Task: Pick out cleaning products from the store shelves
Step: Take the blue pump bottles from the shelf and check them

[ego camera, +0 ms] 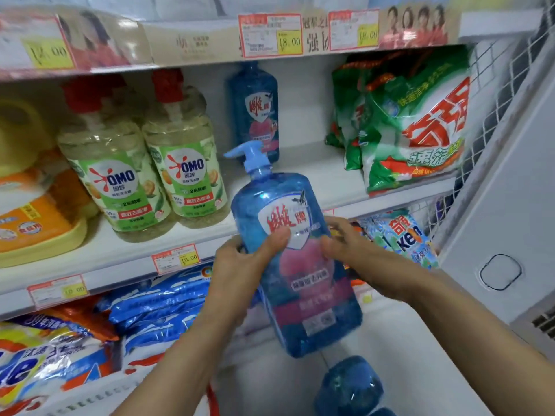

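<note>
- Your left hand (240, 265) grips the blue pump bottle (303, 289) from its left side, thumb pressed across the label. Your right hand (357, 250) clasps the opposite side, fingers curled behind it.
- You hold that bottle in the air in front of the middle shelf (120, 256), tilted so its pump head leans up and to the left. It touches nothing but your hands.
- Behind and above the held bottle, a matching blue bottle (255, 112) stands upright at the back of the same shelf.
- Left of the held bottle stand the OMO bottles (183, 163), and up to its right lie the green detergent bags (405, 124).
- Below the held bottle you can see a rounded blue thing (348, 388). It may be another bottle of this kind, but what carries it is out of view.
- The pick itself looks done, since the bottle is off the shelf and fully in your grasp.
- Next, bring it down to wherever you are collecting items. It looks full and heavy, so slide one hand under its base and keep the pump head from catching on the shelf edge.
</note>
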A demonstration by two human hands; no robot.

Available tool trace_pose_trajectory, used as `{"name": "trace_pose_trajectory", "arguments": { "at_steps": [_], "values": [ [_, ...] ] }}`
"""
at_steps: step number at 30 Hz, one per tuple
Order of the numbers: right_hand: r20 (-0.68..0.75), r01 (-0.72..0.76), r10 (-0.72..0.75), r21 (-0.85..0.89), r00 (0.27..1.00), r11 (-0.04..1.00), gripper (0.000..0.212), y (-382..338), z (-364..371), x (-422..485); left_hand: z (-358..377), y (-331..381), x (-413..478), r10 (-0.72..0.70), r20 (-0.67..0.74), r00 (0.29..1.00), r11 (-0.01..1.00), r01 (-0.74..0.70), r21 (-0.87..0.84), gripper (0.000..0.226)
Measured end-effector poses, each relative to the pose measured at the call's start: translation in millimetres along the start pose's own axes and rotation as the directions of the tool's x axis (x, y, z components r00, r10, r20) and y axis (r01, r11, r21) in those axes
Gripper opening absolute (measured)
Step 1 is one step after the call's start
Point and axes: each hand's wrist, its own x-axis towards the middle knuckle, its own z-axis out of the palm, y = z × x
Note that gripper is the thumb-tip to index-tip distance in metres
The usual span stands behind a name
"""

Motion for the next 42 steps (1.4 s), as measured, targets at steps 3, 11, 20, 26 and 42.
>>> {"name": "trace_pose_trajectory", "arguments": {
  "at_steps": [3,11,20,26,42],
  "values": [
    [-0.009,0.128,-0.129,0.185,0.992,0.974,0.047,-1,1,11,12,33,25,-0.025,0.094,0.995,0.998,0.020,0.054,0.051],
    [-0.182,0.240,-0.188,0.327,0.965,0.914,0.044,-58,-31,91,24,59,103,0.068,0.061,0.996,0.996,-0.071,0.053,0.032],
    [-0.183,0.283,-0.257,0.134,0.949,0.950,0.033,-67,-63,189,29,53,186,0.142,-0.143,0.980,0.989,-0.133,0.069,0.011],
    [-0.157,0.352,-0.357,-0.056,0.921,0.934,0.060,-62,-83,232,28,38,213,0.295,-0.171,0.940,0.935,-0.247,0.252,0.040],
    [-0.218,0.385,-0.413,-0.159,0.884,0.909,0.068,-49,-79,254,28,19,228,0.458,-0.168,0.873,0.724,-0.257,0.640,0.055]
  ]
}}
